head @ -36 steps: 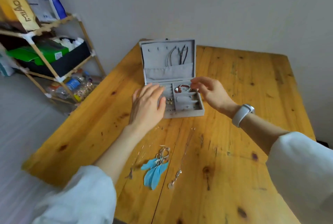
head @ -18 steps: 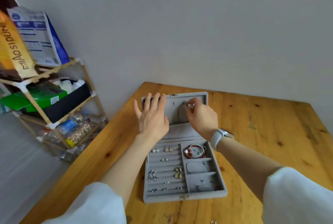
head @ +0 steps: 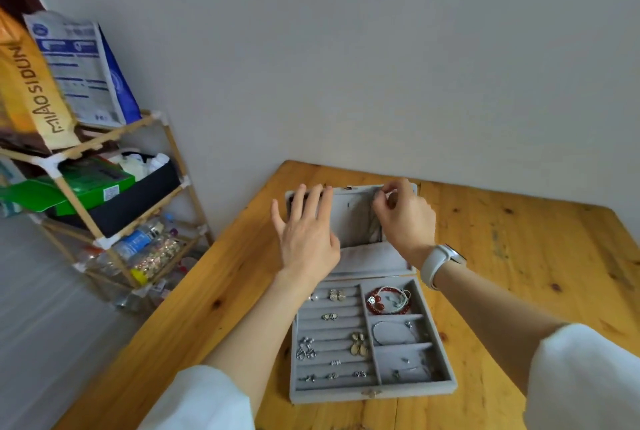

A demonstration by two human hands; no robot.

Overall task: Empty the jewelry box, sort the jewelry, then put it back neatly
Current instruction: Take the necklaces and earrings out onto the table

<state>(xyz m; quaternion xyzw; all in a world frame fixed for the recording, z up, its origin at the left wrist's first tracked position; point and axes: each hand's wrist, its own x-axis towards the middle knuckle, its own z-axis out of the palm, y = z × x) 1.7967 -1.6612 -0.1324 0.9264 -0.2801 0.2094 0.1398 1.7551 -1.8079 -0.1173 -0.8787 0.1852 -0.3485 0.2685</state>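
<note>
jewelry box: grey velvet, sitting open on the desk close to the near edge, lid tipped up at the far side toward the wall
left half of the box: rows of ring slots with small earrings and studs tucked in, a gold-ish drop pair near the middle, a silvery dangly pair on the left
right half: three compartments. The far one holds a red bead bracelet with a pale one tangled next to it, the middle one a thin silver chain, the near one a few tiny bits I can't make out
left hand: flat against the inside of the lid, fingers straight and spread a little, tips reaching the lid's top edge
right hand: up at the lid's top right, fingertips pinched together on something small and thin hanging there, probably a necklace, too small to be sure
watch: white band on the right wrist
desk: knotty orange-brown wood, pushed up to a plain grey wall
shelf rack: wooden frame to the left of the desk, with bags on top, a green box, and bottles lower down
</note>
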